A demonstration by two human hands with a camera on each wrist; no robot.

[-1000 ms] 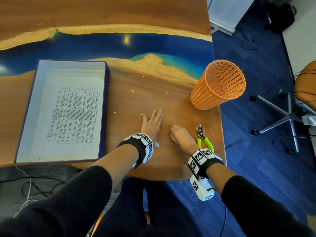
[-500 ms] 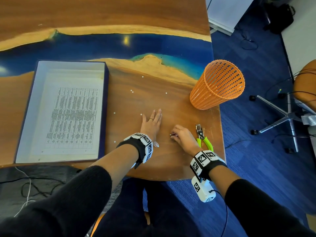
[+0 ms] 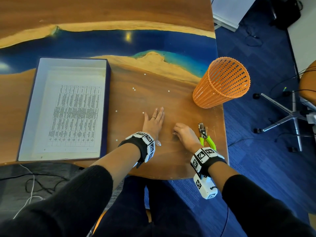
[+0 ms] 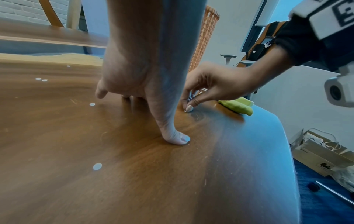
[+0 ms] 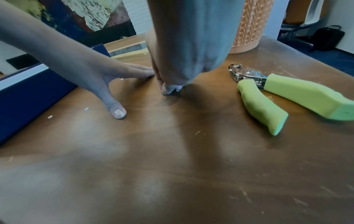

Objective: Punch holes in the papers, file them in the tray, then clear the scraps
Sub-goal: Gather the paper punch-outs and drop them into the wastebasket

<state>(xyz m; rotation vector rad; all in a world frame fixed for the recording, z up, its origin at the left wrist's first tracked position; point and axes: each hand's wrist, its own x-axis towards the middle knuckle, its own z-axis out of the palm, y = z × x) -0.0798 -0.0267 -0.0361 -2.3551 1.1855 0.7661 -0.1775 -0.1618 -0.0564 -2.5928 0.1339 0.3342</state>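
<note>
A person's left hand [image 3: 154, 123] lies flat on the desk [image 3: 153, 161], fingers straight and together, thumb splayed toward the near edge and pressing the wood. Just to its right, the right hand [image 3: 185, 135] arches over the desk with fingers curled, thumb and fingertips [image 4: 189, 107] pinched together at the surface on a tiny white scrap [image 4: 185, 111], barely visible under the nail. More scraps [image 3: 133, 89], small white paper dots, lie scattered on the desk to the left of and beyond the left hand, one near its little finger. The green-handled punch [image 3: 206, 136] lies just right of the right hand, near the desk's right edge. An orange basket [image 3: 222, 82] stands farther off on the right. At left, the tray [image 3: 107, 106] holds a printed paper [image 3: 75, 117].
</note>
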